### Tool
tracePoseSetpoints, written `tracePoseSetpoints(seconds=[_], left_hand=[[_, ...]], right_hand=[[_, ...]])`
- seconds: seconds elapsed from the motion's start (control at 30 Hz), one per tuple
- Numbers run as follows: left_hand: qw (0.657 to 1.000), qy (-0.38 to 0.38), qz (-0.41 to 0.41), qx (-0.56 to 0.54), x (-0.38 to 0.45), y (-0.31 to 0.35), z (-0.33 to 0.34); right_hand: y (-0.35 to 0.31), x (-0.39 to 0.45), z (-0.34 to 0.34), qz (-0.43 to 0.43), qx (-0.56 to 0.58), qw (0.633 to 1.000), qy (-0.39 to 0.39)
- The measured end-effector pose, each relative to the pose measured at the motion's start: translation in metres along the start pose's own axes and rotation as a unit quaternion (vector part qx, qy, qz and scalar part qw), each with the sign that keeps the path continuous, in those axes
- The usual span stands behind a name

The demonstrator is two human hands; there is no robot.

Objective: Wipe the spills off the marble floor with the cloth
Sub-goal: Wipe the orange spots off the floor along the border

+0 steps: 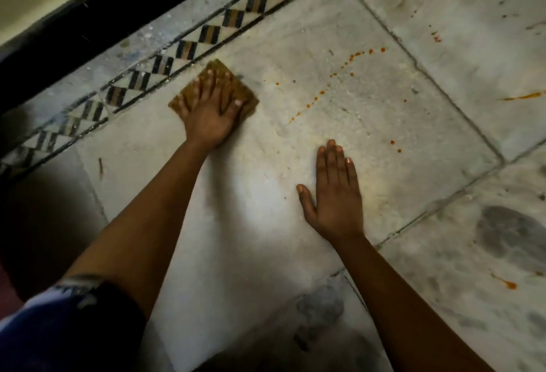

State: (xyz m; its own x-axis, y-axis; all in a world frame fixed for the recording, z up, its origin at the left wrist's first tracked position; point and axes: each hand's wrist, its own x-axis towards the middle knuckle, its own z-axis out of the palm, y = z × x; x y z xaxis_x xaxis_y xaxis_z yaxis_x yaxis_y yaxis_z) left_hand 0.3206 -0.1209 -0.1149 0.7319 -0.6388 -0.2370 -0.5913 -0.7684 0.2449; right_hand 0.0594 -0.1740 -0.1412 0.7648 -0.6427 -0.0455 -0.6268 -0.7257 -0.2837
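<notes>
Marble floor (369, 123), left hand (211, 111) flat on cloth (189, 99) near border, bare slab rightward

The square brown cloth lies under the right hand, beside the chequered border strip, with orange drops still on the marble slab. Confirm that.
Wrong hand. The head view shows the square brown cloth pressed flat under the left hand, beside the chequered border strip. The right hand rests flat on the bare marble slab. The orange drops are still there.
</notes>
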Motion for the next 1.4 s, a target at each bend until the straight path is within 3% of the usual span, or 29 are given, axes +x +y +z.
tracePoseSetpoints(seconds=[0.07,0.17,0.27,0.33,0.5,0.6,0.73,0.83,0.97,1.07,1.13,1.3,1.4], left_hand=[[1.0,-0.004,0.003,-0.014,0.024,0.038,0.005],[0.997,-0.014,0.07,-0.023,0.015,0.078,0.021],[0.985,-0.013,0.169,0.012,-0.036,0.07,0.033],[0.981,-0.004,0.192,0.032,-0.06,0.048,0.032],[0.999,0.001,0.036,-0.004,-0.008,0.049,0.013],[0.999,0.007,0.029,0.02,0.027,0.087,0.018],[0.985,0.0,0.166,0.051,-0.004,0.106,0.036],[0.97,-0.001,0.234,0.07,-0.044,0.076,0.039],[0.986,0.004,0.15,0.071,-0.02,0.049,0.025],[0.997,0.025,0.039,0.062,0.028,0.083,0.023],[0.997,0.029,0.01,0.065,0.045,0.118,0.03],[0.971,0.01,0.217,0.095,-0.01,0.131,0.05],[0.965,0.014,0.246,0.09,-0.028,0.087,0.045]], right_hand=[[0.001,0.0,0.001,-0.005,0.01,1.0,0.011],[0.005,-0.001,-0.002,-0.012,0.036,0.999,0.024],[0.021,-0.007,-0.011,-0.012,0.031,0.999,0.025],[0.039,-0.01,-0.02,-0.004,0.005,1.0,0.026],[0.082,-0.009,-0.033,0.129,-0.036,0.988,0.071],[0.095,-0.004,-0.03,0.189,-0.021,0.979,0.074],[0.096,-0.003,-0.026,0.171,-0.025,0.983,0.057],[0.096,-0.002,-0.029,0.177,-0.016,0.982,0.062],[0.094,-0.002,-0.03,0.184,-0.022,0.981,0.058],[0.094,-0.002,-0.029,0.192,-0.022,0.979,0.065],[0.094,-0.002,-0.029,0.195,-0.022,0.978,0.064],[0.094,-0.003,-0.03,0.201,-0.042,0.977,0.06],[0.094,-0.002,-0.03,0.206,-0.042,0.976,0.053]])
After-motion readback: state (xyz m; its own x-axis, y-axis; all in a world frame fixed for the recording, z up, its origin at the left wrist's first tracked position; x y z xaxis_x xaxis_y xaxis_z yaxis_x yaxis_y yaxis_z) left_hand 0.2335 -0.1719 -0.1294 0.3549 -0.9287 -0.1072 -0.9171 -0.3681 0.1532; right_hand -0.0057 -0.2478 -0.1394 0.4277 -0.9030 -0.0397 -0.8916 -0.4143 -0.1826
